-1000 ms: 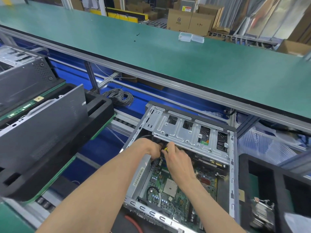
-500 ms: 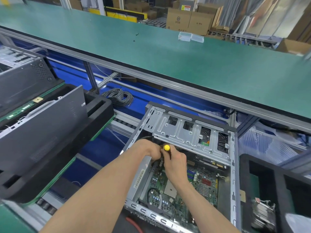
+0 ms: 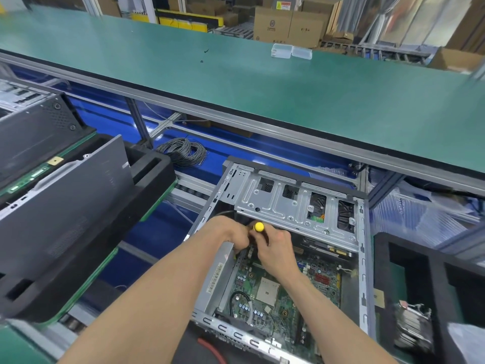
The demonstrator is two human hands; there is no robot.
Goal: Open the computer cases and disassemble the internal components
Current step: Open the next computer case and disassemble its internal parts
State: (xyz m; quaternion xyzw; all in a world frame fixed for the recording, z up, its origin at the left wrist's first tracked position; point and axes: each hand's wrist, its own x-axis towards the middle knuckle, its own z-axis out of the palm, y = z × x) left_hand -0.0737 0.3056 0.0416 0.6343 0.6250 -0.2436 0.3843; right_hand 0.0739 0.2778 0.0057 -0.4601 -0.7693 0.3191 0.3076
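An open computer case lies on its side in front of me, its green motherboard exposed and a silver drive cage across its far end. My right hand is closed around a screwdriver with a yellow-capped handle, held upright at the cage's near left corner. My left hand sits right beside it, fingers curled down into the case against the screwdriver's shaft; what they touch is hidden. A grey metal box lies along the case's left wall.
Black foam trays with grey case panels stack at the left. Another black foam tray at the right holds a metal heatsink. A coil of grey cable lies on the blue conveyor. A long green bench runs behind, with clear plastic boxes.
The screwdriver's yellow cap has come into full view as my right hand turned and rose slightly. My left hand stayed at the same corner of the case.
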